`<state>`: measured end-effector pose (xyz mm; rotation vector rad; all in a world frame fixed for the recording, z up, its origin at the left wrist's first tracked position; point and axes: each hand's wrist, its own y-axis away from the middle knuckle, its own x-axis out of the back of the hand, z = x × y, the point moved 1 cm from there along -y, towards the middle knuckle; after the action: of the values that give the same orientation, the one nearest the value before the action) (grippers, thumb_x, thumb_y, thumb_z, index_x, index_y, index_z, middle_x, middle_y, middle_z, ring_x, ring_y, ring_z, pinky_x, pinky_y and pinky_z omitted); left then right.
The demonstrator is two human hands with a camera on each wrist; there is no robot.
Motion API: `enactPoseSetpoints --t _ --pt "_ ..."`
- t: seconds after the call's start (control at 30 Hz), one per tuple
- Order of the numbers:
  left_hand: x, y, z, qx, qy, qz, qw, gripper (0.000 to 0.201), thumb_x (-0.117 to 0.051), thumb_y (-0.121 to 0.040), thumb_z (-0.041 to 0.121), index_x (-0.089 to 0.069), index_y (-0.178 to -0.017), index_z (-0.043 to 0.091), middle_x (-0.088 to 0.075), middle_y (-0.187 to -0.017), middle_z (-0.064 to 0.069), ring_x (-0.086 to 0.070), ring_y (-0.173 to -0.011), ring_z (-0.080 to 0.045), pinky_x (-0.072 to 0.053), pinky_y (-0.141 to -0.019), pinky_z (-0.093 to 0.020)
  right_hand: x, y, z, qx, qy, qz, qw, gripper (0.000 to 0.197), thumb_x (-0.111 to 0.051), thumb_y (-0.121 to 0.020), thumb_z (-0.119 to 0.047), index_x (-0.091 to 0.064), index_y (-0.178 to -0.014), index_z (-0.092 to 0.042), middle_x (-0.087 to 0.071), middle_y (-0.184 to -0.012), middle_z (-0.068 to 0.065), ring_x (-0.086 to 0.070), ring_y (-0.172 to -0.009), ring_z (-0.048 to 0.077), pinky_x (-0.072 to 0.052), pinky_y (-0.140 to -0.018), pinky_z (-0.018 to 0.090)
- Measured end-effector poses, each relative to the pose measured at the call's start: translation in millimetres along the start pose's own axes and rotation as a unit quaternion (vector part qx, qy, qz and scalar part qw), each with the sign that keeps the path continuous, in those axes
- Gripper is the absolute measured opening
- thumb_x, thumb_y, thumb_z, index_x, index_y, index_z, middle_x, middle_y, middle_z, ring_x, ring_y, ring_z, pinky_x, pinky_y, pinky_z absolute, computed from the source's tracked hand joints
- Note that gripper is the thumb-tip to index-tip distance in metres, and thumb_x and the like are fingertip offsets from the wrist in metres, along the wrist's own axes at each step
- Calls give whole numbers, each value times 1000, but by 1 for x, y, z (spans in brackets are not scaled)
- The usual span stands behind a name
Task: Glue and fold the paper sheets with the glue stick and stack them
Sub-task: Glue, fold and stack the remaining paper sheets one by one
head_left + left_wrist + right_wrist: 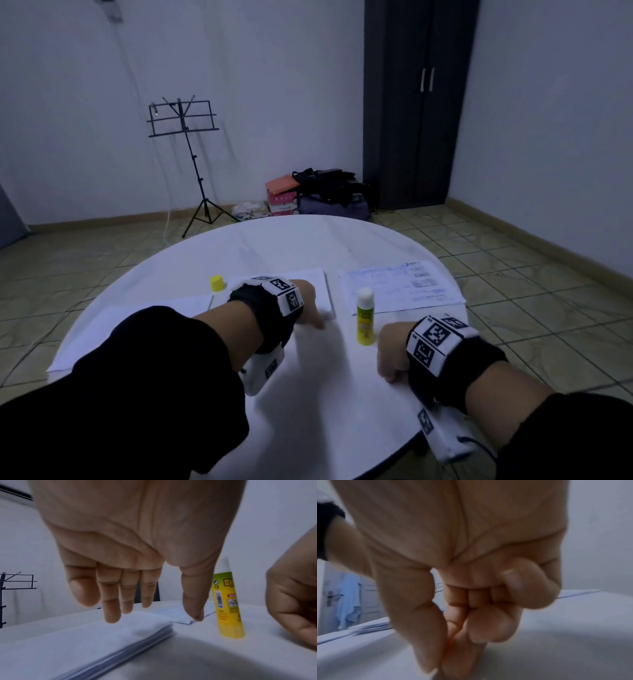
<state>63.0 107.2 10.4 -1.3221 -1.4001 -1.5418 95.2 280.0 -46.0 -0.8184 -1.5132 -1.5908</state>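
Observation:
On the round white table [329,394] lies a stack of folded white sheets [318,284] [85,635]. My left hand [313,317] hovers over the stack's near right corner with fingers [111,608] straight and relaxed, holding nothing; whether they touch the paper is unclear. A yellow-green glue stick [364,318] [226,601] stands upright and uncapped between my hands. Its yellow cap [217,283] sits behind the stack at the left. My right hand [390,359] [453,649] rests on the bare table with fingers curled in and nothing visible in it.
Printed sheets [404,287] lie flat at the right, behind the glue stick. More plain sheets [137,325] spread at the table's left edge. Beyond the table stand a music stand [185,137], boxes and bags [308,195] on the floor, and a dark wardrobe [421,102].

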Motion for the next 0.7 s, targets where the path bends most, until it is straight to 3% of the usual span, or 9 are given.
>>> enactPoseSetpoints --t 0.07,0.2,0.3,0.4,0.43,0.47,0.57,0.63,0.7 --pt "9 -14 12 -18 -17 7 1000 63 -61 -88 47 -48 -138 11 -48 -141 -6 -45 -130 -26 -39 -97 -32 4 -11 27 -42 -12 24 999 23 -64 -66 -38 -61 -72 -16 -62 -64 -10 -61 -66 15 -49 -64 18" --pt "28 -44 28 -36 -18 14 999 61 -60 -90 41 -42 -142 14 -47 -143 -4 -45 -130 -24 -38 -106 -35 13 -60 62 -74 -53 84 992 35 -49 -75 -38 -63 -99 -18 -64 -111 8 -61 -99 32 -49 -87 34" --pt "35 -73 41 -35 -19 11 999 64 -59 -90 45 -39 -144 15 -44 -145 -4 -43 -132 -24 -36 -108 -37 -8 -208 121 -80 -45 81 992 77 -46 -44 -59 -57 -112 -25 -58 -123 7 -56 -103 35 -47 -87 51" --pt "30 -98 52 -28 -24 -17 999 81 -57 -89 51 -22 -150 12 -29 -154 -8 -31 -140 -27 -28 -113 -39 -18 -247 139 -51 -52 34 997 61 -53 -39 -57 -57 -90 -25 -59 -121 7 -56 -103 35 -46 -87 52" --pt "27 -105 54 -22 -21 -23 999 88 -57 -88 54 -15 -152 11 -24 -156 -8 -27 -142 -27 -26 -114 -40 13 -174 118 -58 -34 -4 998 46 -57 -48 -53 -57 -82 -22 -61 -118 10 -58 -101 35 -48 -87 49" --pt "24 -113 55 -14 -12 -27 999 96 -59 -85 57 -8 -153 12 -21 -158 -8 -25 -143 -27 -24 -115 -41 35 -106 100 -39 8 31 999 33 -61 -63 -47 -62 -84 -21 -62 -119 10 -59 -104 35 -49 -90 43" --pt "17 -136 52 10 20 -49 999 112 -66 -79 59 6 -153 15 -22 -157 -9 -28 -141 -29 -27 -113 -43 60 -40 77 -15 21 63 998 31 -54 -93 -21 -61 -121 -10 -58 -128 12 -53 -121 29 -44 -92 31" --pt "16 -144 51 21 29 -65 997 118 -69 -75 59 10 -152 17 -25 -156 -9 -31 -140 -30 -29 -111 -44 63 -41 75 -31 25 78 996 19 -54 -91 -18 -66 -106 -11 -62 -111 15 -58 -112 28 -45 -87 30" --pt "14 -148 51 21 41 -69 997 121 -72 -73 58 10 -152 16 -28 -155 -8 -33 -138 -29 -32 -110 -43 59 -41 73 -41 32 95 994 11 -54 -86 -14 -60 -78 -16 -56 -77 9 -60 -97 23 -47 -90 41"
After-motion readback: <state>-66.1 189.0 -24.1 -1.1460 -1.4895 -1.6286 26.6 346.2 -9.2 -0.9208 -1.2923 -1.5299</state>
